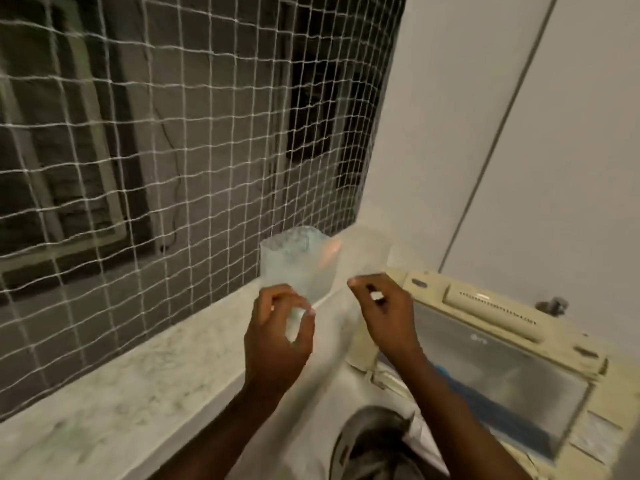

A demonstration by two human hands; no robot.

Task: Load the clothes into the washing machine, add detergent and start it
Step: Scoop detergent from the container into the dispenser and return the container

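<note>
The left hand (277, 327) was raised, its grip pinching the translucent detergent pouch (298, 263) above the ledge (138, 368). The right hand (384, 306) hovered beside, grip narrow, pinching something small, over the washing machine (485, 358), lid raised.

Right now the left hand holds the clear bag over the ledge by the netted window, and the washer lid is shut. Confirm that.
Not quite. The head view shows the washer lid raised open, with clothes visible in the drum below. The rest stands: the left hand holds the clear bag over the ledge by the netted window.
</note>
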